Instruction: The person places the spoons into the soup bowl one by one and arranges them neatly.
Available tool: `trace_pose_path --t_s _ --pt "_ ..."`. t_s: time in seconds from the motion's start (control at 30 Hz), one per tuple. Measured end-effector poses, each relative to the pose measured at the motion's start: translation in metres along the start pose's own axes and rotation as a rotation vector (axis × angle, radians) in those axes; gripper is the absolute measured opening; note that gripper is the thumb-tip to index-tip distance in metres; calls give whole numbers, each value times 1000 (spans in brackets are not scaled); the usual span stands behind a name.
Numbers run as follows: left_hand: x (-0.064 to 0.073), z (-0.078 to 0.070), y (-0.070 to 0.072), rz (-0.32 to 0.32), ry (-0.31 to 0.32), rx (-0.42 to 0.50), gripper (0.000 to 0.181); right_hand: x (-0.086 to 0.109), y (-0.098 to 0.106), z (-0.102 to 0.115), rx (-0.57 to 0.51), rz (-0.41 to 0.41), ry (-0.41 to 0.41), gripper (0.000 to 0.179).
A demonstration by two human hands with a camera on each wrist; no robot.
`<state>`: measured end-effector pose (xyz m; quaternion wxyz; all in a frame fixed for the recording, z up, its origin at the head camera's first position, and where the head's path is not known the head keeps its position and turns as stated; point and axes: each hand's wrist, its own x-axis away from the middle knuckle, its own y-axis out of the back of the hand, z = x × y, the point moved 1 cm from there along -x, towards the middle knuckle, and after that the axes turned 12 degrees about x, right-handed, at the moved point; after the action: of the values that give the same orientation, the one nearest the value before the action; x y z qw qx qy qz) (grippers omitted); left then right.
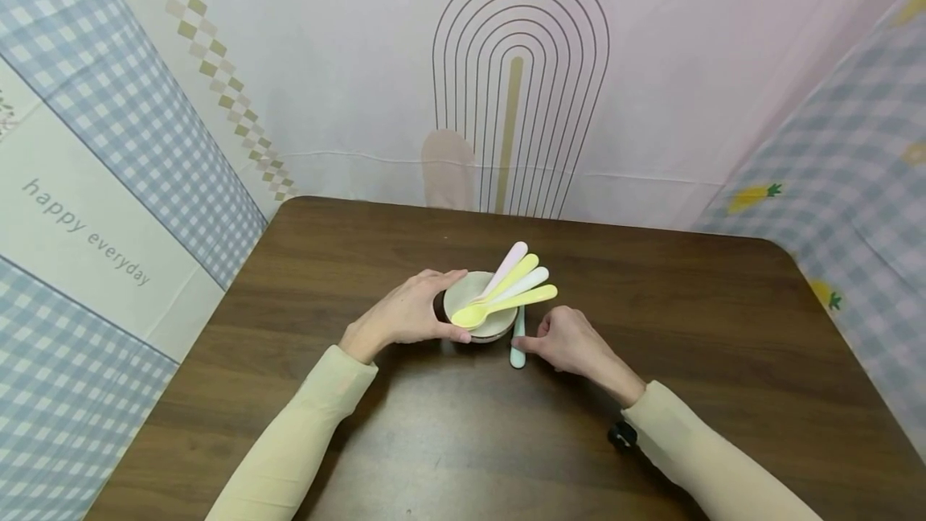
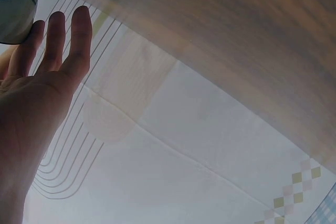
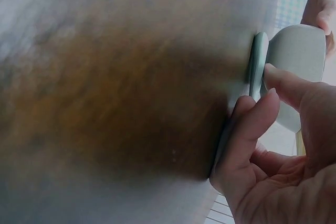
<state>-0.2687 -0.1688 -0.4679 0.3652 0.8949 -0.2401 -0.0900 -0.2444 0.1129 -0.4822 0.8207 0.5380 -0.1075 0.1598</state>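
Observation:
My left hand (image 1: 411,310) grips a small round bowl (image 1: 461,293), thumb on the near side and fingers round the far side. The bowl's dark-patterned outside (image 2: 20,11) shows in the left wrist view, by the fingertips. Several plastic spoons lie in it, handles fanned out over the right rim: a pink spoon (image 1: 509,264), a white spoon (image 1: 531,281), and yellow ones, with one yellow spoon (image 1: 470,316) on top. Beside the bowl, a mint-green spoon (image 1: 518,358) lies on the table. My right hand (image 1: 575,342) pinches its handle, thumb against it, other fingers curled.
The brown wooden table (image 1: 434,441) has rounded back corners. A printed curtain (image 1: 347,63) hangs behind it, with checked cloth (image 1: 145,103) on the left and more on the right. A black band (image 1: 622,435) sits under the right cuff.

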Motion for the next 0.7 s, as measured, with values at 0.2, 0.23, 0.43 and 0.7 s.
trace_pose_path --t_s 0.2,0.23,0.43,0.7 --pt "1 0 0 -2 2 -7 108 0 -1 0 6 -13 38 51" --pt "1 0 0 -4 2 -9 108 0 -1 0 6 -15 44 51" --pt "1 0 0 -7 3 -6 108 0 -2 2 26 -23 57 47" --pt "1 -1 0 -5 5 -13 109 0 -4 4 2 -12 65 41"
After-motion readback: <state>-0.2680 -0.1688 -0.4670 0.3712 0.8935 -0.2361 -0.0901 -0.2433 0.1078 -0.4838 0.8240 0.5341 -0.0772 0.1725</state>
